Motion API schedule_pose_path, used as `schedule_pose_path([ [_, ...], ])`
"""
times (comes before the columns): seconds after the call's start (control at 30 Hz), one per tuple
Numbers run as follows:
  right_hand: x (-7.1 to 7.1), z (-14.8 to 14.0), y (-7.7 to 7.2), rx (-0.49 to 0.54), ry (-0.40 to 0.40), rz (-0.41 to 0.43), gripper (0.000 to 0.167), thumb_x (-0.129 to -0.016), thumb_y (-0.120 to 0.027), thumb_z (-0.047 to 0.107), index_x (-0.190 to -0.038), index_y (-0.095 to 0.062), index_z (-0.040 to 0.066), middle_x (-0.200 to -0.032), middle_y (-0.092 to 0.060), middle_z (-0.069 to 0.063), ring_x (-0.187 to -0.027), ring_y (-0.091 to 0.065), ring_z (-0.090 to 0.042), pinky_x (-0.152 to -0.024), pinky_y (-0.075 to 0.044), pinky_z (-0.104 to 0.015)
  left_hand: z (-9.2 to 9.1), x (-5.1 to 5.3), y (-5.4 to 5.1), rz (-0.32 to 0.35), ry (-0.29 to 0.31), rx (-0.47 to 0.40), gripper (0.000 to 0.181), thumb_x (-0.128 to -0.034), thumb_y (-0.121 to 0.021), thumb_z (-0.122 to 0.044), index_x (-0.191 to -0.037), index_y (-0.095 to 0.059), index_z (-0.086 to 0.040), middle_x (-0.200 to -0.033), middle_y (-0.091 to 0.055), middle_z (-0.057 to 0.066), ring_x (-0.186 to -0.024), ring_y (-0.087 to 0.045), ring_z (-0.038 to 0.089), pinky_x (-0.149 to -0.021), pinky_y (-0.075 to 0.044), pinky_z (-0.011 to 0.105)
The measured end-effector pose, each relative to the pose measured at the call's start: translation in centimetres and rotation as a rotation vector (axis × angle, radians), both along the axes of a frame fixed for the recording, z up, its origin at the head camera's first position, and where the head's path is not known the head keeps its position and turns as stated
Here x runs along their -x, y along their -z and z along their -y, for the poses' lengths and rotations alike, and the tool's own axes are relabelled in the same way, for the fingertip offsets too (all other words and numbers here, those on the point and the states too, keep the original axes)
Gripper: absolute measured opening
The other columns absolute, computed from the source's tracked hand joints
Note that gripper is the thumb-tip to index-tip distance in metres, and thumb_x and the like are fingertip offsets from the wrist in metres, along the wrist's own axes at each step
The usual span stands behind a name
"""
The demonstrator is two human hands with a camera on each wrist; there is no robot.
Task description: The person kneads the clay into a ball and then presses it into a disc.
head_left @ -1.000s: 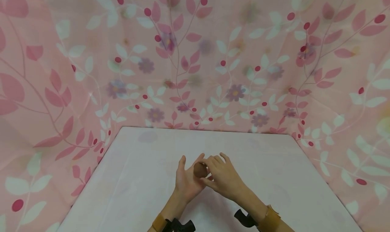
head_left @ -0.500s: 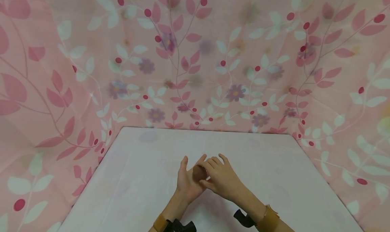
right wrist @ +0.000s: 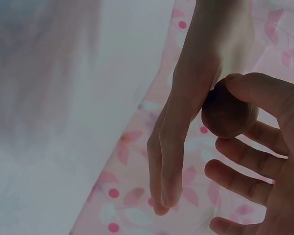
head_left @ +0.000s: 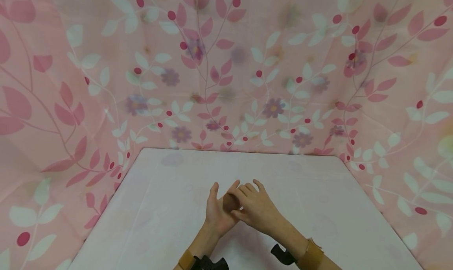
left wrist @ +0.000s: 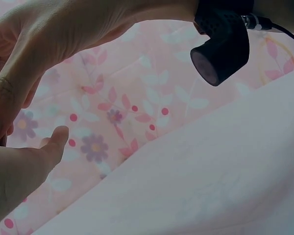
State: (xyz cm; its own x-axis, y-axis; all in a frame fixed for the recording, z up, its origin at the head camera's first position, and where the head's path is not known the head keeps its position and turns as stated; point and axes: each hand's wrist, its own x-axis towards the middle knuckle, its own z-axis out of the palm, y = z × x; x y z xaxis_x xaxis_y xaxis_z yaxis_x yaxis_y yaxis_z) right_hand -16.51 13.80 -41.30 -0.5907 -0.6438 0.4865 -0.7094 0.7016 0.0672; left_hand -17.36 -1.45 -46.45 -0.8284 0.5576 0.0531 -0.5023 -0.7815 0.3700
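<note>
Mustard-brown bands (head_left: 311, 254) round both wrists, nearest of all at the bottom of the head view, with black wrist cameras (head_left: 283, 255) mounted alongside. Just beyond, over the tabletop, the right hand (head_left: 260, 209) reaching inward from its own side, grasping a brown ball (right wrist: 228, 110) between thumb and fingers: thumb laid over the top in the right wrist view, one finger partly hidden behind, the next with its tip close under the lower edge, the remaining two spread clear. Rounded in outline from both the head and right wrist views, with no evident long axis and no end to point one way or another; dark and shaded on the upper side nearest the other palm. Placed at the fingertips of the right hand, well clear of its palm, and in the gap towards the left hand (head_left: 216, 215). That one loose and unclenched, palm turned to the ball, thumb upright, fingers extended; very close beside, though cannot tell for certain whether touching. Beneath and farther off, a white table (head_left: 170, 195), softly shadowed under the arms. Farthest, a pink cloth (head_left: 233, 100) behind and to both sides, printed with leaves, red berries and purple flowers.
</note>
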Motion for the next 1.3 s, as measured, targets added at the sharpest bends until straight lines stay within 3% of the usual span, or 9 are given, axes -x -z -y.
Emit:
schedule_pose_path([
  [0.27, -0.2, 0.3, 0.3, -0.004, 0.004, 0.015, 0.054, -0.076, -0.084, 0.034, -0.122, -0.062, 0.017, -0.104, -0.063, 0.001, -0.103, -0.058, -0.022, -0.1, -0.041, -0.058, 0.1, 0.2, -0.1, 0.011, -0.021, 0.008, 0.085, -0.0963, -0.029, -0.07, -0.16, -0.011, -0.017, -0.165, -0.016, 0.01, -0.152, -0.011, 0.024, -0.118, -0.017, 0.046],
  [0.43, -0.5, 0.7, 0.6, 0.024, 0.0, 0.097, 0.065, -0.08, -0.08, 0.043, -0.134, -0.058, 0.014, -0.117, -0.062, -0.003, -0.115, -0.058, -0.026, -0.102, -0.039, -0.061, 0.4, 0.5, -0.3, -0.003, -0.072, 0.043, 0.08, -0.0979, -0.027, -0.068, -0.159, -0.014, -0.018, -0.163, -0.023, 0.011, -0.151, -0.016, 0.027, -0.118, -0.021, 0.046],
  [0.63, -1.0, 1.2, 1.2, 0.108, 0.003, 0.206, 0.065, -0.091, -0.066, 0.05, -0.142, -0.053, 0.013, -0.131, -0.059, -0.005, -0.125, -0.054, -0.027, -0.105, -0.036, -0.062, 0.8, 0.8, -0.7, -0.047, -0.157, 0.142, 0.077, -0.1, -0.021, -0.065, -0.16, -0.013, -0.017, -0.163, -0.022, 0.011, -0.151, -0.02, 0.03, -0.119, -0.024, 0.045],
  [0.77, -1.4, 1.5, 1.5, 0.168, 0.003, 0.287, 0.064, -0.097, -0.056, 0.052, -0.147, -0.048, 0.013, -0.138, -0.055, -0.006, -0.129, -0.051, -0.026, -0.106, -0.038, -0.057, 0.9, 1.0, -0.8, -0.126, -0.2, 0.22, 0.077, -0.1002, -0.021, -0.065, -0.16, -0.009, -0.017, -0.164, -0.017, 0.011, -0.152, -0.015, 0.029, -0.121, -0.016, 0.047],
  [0.87, -1.5, 1.6, 1.5, 0.229, -0.015, 0.396, 0.065, -0.1, -0.051, 0.049, -0.152, -0.041, 0.011, -0.146, -0.048, -0.008, -0.135, -0.045, -0.026, -0.108, -0.038, -0.052, 0.9, 1.2, -0.6, -0.208, -0.225, 0.3, 0.075, -0.1011, -0.02, -0.064, -0.16, -0.008, -0.019, -0.165, -0.015, 0.009, -0.153, -0.009, 0.029, -0.122, -0.009, 0.051],
  [1.1, -1.9, 1.8, 1.5, 0.369, -0.035, 0.694, 0.068, -0.104, -0.044, 0.044, -0.16, -0.018, 0.014, -0.161, -0.024, -0.004, -0.148, -0.024, -0.023, -0.113, -0.032, -0.053, 0.8, 1.9, 0.0, -0.397, -0.331, 0.614, 0.065, -0.1036, -0.016, -0.058, -0.159, -0.017, -0.025, -0.165, -0.017, 0.006, -0.153, -0.01, 0.029, -0.119, -0.007, 0.059],
  [1.3, -1.4, 2.0, 1.9, 0.49, -0.058, 0.805, 0.071, -0.106, -0.038, 0.043, -0.16, -0.003, 0.014, -0.166, -0.006, -0.003, -0.152, -0.009, -0.022, -0.118, -0.02, -0.054, 0.5, 2.1, -0.1, -0.564, -0.438, 0.834, 0.059, -0.1061, -0.02, -0.051, -0.159, -0.022, -0.025, -0.165, -0.017, 0.006, -0.152, -0.011, 0.028, -0.119, -0.005, 0.061],
])
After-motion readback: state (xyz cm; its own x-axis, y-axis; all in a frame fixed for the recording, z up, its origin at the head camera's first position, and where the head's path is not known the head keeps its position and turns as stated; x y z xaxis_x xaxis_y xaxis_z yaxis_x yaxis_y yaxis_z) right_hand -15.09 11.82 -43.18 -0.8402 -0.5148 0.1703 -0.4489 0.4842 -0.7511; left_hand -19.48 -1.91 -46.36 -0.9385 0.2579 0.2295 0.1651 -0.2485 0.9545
